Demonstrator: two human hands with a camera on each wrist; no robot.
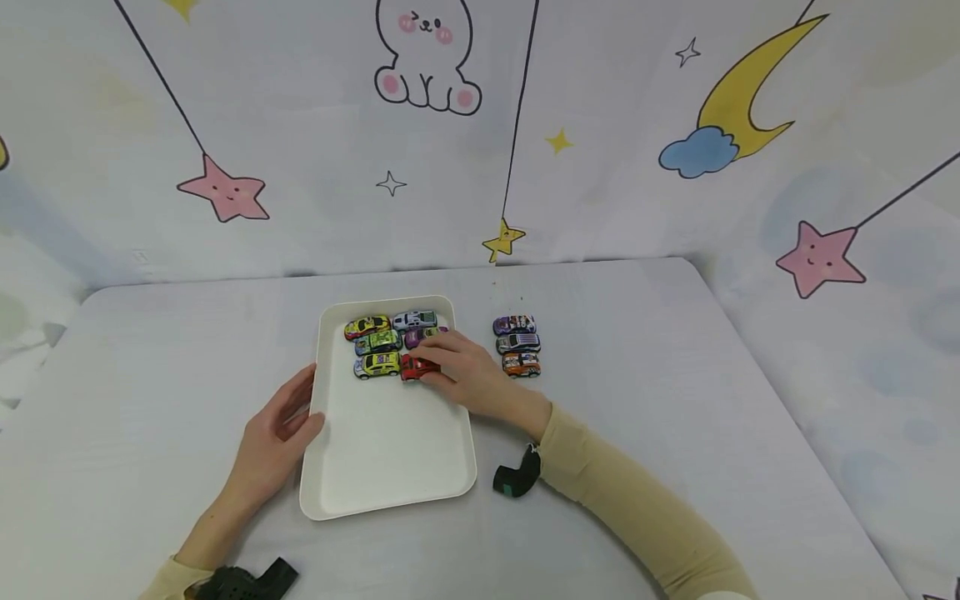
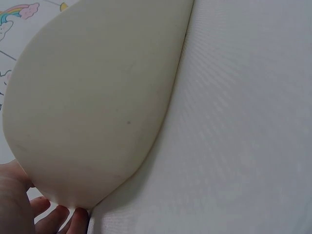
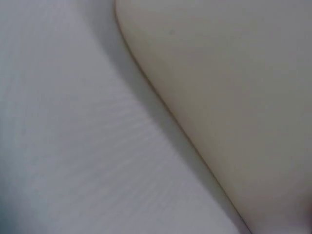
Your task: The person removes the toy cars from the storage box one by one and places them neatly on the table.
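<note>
Your right hand (image 1: 468, 375) lay over the upper right part of the white tray (image 1: 390, 467), near the middle of the frame, with its fingers curled round the red toy car (image 1: 415, 367); the grip looked closed on that car, though your fingers covered most of its right end. The red car sat inside the tray, just beside the lime toy car (image 1: 377, 364) and below the purple toy car (image 1: 422, 335). Your left hand (image 1: 273, 433) rested against the tray's left rim with fingers loosely extended, steadying it rather than clasping it.

The little car looked light, hard and smooth, probably die-cast or plastic with free wheels, so it would likely roll if nudged; pinching it across the body sides seemed the safest hold. The tray appeared stiff and light, apt to slide on the table (image 1: 675, 400).

Three more toy cars (image 1: 517, 343) stood in a column on the table, right of the tray and apart from it. Both wrist views showed only the tray's pale wall (image 2: 92, 107) and the table cloth; the right one was blurred, and neither showed any car.
</note>
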